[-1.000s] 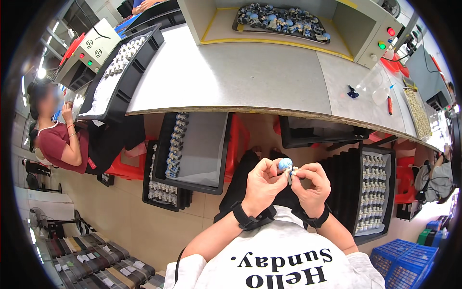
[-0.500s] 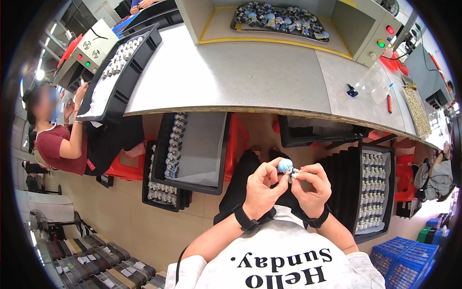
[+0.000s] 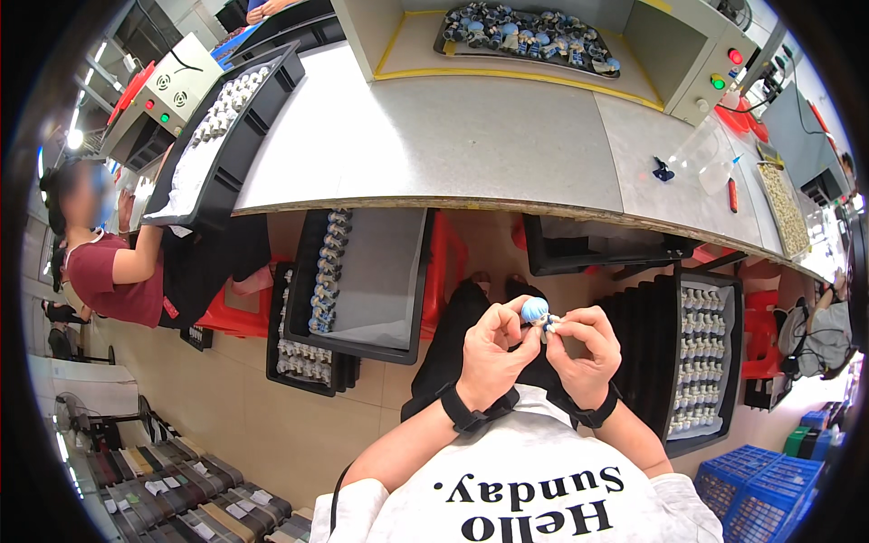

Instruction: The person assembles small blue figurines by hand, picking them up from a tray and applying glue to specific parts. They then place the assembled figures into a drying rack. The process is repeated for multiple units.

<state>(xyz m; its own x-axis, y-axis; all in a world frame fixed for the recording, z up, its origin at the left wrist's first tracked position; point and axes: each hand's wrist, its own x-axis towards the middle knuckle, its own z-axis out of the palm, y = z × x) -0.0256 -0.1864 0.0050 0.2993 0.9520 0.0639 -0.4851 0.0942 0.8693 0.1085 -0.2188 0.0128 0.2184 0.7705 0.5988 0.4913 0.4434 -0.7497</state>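
A small figurine [image 3: 536, 312] with light blue hair and a white and dark blue body is held up in front of my lap. My left hand [image 3: 495, 353] pinches it from the left with thumb and fingers. From the other side, my right hand [image 3: 584, 357] grips its lower body between thumb and forefinger. The fingertips hide part of the body. At my left, a black tray [image 3: 380, 262] holds a column of similar blue-haired figurines [image 3: 330, 271] on a pale liner.
The grey worktable [image 3: 489, 145] spans ahead, carrying an open box station [image 3: 697, 72] with a tray of figurines [image 3: 529, 41]. A clear bottle [image 3: 715, 174] and red tool [image 3: 732, 195] lie right. Black trays [image 3: 701, 362] flank my right; a co-worker [image 3: 113, 271] sits left.
The co-worker at the left has shifted, lowering one arm behind the tray. My hands and the figurine have barely moved.
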